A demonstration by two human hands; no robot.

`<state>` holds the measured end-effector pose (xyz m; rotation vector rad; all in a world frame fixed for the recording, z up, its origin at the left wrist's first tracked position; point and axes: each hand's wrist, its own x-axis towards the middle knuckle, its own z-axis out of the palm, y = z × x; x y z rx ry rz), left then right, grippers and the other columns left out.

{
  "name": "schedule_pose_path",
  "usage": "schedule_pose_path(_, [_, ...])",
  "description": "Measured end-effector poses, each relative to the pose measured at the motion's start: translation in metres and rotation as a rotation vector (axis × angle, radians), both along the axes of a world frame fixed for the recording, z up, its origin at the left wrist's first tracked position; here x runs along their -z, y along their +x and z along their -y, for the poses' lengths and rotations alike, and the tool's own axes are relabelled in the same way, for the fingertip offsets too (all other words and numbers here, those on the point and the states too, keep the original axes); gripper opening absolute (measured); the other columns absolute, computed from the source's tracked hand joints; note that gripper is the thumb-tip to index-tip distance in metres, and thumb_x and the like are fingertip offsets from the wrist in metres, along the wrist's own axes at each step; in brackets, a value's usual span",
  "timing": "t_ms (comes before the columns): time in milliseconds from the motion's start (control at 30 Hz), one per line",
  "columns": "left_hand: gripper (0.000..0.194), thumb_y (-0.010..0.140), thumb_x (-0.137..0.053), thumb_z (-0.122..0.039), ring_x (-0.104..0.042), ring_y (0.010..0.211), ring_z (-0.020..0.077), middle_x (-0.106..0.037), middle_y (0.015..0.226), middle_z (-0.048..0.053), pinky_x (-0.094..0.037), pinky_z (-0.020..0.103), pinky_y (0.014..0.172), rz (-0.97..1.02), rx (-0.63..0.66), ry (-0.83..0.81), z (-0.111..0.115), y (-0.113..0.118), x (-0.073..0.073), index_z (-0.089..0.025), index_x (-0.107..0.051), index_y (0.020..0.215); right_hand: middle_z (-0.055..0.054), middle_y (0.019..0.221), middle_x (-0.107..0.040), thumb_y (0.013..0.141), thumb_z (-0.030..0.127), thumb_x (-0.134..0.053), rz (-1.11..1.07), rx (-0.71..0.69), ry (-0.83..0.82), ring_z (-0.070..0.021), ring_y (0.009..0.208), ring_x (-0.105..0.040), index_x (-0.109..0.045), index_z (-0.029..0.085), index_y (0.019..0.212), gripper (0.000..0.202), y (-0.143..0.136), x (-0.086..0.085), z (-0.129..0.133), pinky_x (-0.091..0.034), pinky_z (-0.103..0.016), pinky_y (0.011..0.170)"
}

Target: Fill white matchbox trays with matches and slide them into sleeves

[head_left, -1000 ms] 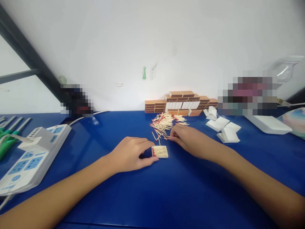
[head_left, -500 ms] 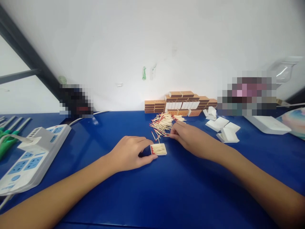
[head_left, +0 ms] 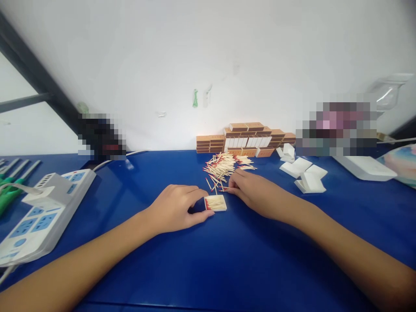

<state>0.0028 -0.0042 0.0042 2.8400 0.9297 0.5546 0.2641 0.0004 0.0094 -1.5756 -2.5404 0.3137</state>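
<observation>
A small white matchbox tray lies on the blue table with red-headed matches in it. My left hand grips the tray's left end between thumb and fingers. Just beyond and to the right, my right hand pinches a few matches, their red heads pointing left. Behind both hands spreads a loose pile of matches, with several strays lying toward the tray.
Stacked brown matchboxes stand against the wall. Several white empty trays lie at the right, near a white box. On the left are a power strip and green-handled tools.
My right hand has drawn slightly left and nearer the tray, carrying the pinched matches away from the pile. My left hand stays on the tray.
</observation>
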Motion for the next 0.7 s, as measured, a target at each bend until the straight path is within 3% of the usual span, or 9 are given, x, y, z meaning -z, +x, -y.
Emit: schedule_pose_path(700, [0.031,0.097,-0.066,-0.046,-0.06,0.063,0.0127,-0.068,0.079,-0.001,-0.04,0.026,0.059,-0.013,-0.011,-0.026,-0.0007,0.0,-0.0011,-0.02,-0.073,0.112,-0.011,0.101,-0.067,0.106,0.025,-0.049,0.001,-0.015,0.037,-0.0225,0.084,-0.065,-0.061,0.018,0.095,0.018,0.0014,0.0017,0.0018,-0.047,-0.034,0.072])
